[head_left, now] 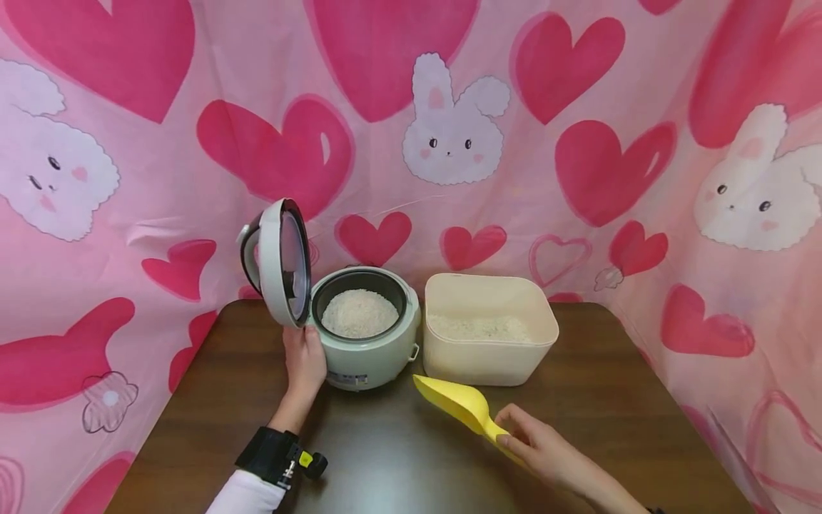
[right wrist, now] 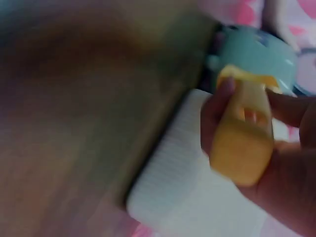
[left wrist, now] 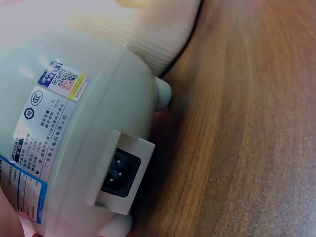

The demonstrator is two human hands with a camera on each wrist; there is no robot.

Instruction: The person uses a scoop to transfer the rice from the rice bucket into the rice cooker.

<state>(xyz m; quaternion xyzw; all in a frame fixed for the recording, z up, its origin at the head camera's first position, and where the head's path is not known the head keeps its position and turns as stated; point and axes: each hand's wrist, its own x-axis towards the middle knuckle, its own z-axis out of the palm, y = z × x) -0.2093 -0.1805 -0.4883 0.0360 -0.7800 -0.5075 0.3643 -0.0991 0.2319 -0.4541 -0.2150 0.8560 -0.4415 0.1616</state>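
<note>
Left hand (head_left: 305,360) rests with relaxed fingers against the rice cooker (head_left: 366,335), below its raised lid (head_left: 282,260); rice fills the pot. Beside it stands the rice bin (head_left: 488,328). Right hand (head_left: 539,446) grips the yellow scoop (head_left: 459,407) by its handle, low over the table (head_left: 610,400). Risk: a tilted scoop scatters grains; nudging the cooker drops the lid.

Glossy plastic rice cooker (head_left: 366,343), yellow plastic scoop (head_left: 459,405), wood-grain table (head_left: 610,421).
</note>
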